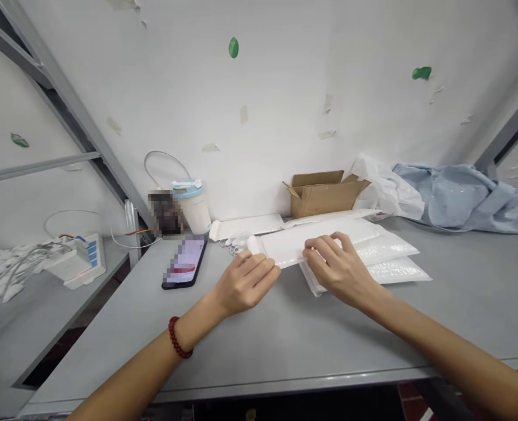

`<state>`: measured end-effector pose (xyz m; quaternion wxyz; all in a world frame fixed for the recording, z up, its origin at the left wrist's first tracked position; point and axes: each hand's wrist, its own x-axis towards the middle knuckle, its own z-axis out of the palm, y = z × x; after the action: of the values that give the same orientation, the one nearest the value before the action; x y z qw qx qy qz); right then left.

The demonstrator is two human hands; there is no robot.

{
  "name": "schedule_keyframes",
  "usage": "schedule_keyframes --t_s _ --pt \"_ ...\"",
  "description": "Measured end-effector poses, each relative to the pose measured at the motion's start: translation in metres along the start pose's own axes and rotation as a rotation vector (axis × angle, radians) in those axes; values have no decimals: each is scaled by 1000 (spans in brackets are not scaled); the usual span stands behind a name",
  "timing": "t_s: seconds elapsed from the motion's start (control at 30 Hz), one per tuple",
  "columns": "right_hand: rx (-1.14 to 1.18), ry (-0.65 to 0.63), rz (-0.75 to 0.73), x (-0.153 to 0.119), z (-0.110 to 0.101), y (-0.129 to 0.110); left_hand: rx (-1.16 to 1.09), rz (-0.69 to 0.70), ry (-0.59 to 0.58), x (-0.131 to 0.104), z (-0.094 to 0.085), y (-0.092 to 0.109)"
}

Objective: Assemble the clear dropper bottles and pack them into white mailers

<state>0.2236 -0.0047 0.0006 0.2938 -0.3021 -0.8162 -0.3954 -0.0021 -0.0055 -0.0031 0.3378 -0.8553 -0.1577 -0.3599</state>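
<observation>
A white padded envelope (285, 242) lies slanted over other white padded envelopes (401, 272) on the grey table. At its left end, by the flap, my left hand (247, 283) pinches the near corner with bent fingers. My right hand (338, 268) is curled over the near edge farther right, thumb hidden beneath, fingers closed on the envelope. A red bead bracelet (179, 338) circles my left wrist. Just behind the left hand lie small white cords (232, 245).
A phone (186, 263) and a lidded white cup (195, 207) stand left. An open cardboard box (324, 199), a white plastic bag (388, 187) and blue cloth (456, 196) line the back wall. A power strip (86, 263) with white cables sits on the left-hand table.
</observation>
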Motion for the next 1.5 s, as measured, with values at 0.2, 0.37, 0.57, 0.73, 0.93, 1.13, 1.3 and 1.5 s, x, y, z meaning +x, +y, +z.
schedule_keyframes --t_s 0.2,0.37,0.57,0.73,0.93,1.13,1.3,1.5 --pt "32 -81 39 -5 7 4 -303 -857 -10 -4 7 -11" --pt "66 -84 -31 -2 -1 -3 -1135 -1459 -22 -2 7 -22" --pt "149 -138 -85 -2 0 -12 -1504 -1521 -108 4 1 -14" --pt "296 -194 -55 1 -4 -16 -1383 -1435 -273 6 1 -6" --pt "226 -287 -25 -1 -4 -18 -1264 -1208 -436 7 -1 2" --pt "251 -304 -46 -2 -5 -20 -1258 -1184 -421 5 3 9" --pt "225 -239 -65 -1 -7 -24 -1191 -1199 -398 4 4 7" --pt "215 -135 -64 1 -10 -24 -1181 -1206 -374 2 7 3"
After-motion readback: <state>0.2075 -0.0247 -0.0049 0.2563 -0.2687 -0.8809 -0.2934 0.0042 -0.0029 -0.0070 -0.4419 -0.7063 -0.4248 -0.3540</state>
